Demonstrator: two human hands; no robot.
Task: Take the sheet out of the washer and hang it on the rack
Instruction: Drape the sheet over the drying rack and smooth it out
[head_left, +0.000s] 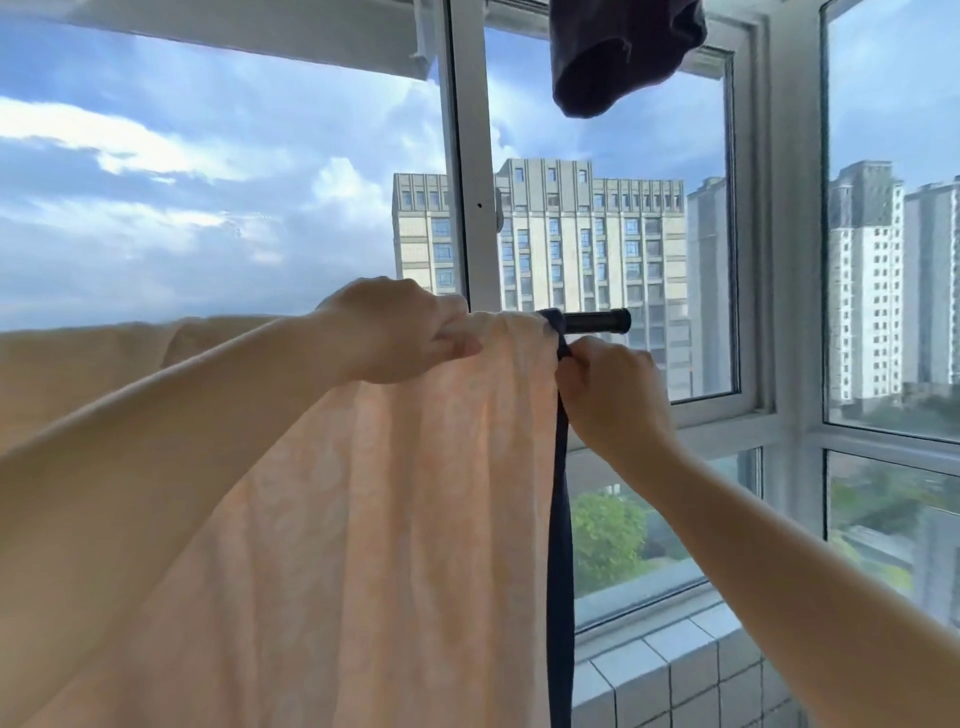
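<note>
**Sheet draped over the rail, both hands at its right edge**

A pale peach sheet (363, 519) hangs over a dark horizontal rack bar (597, 321) in front of a large window. The cloth covers nearly the whole visible length of the bar, and only the bar's short right end sticks out bare past the fabric. From the bar the sheet falls in long soft folds towards the bottom of the view, and it stretches away to the left edge as well.

The left hand (400, 327) lies on top of the bar where the sheet is bunched, its fingers curled down over the gathered cloth and grasping it. The right hand (608, 384) is just below the bare end of the bar, fingers curled and pinching the dark navy border (560, 519) that runs down the sheet's right edge. This navy strip loops over the bar beside the left hand's fingertips and drops straight down as a narrow band. The two hands are near each other, with the bunched corner of the sheet between them.

Above, a dark garment (618, 52) hangs down from the top of the view, well apart from the sheet. Behind everything stands the white window frame (467, 156), with tall apartment blocks (571, 244), clouds and trees beyond the glass. At lower right a ledge of white tiles (670, 670) runs beneath the window.
</note>
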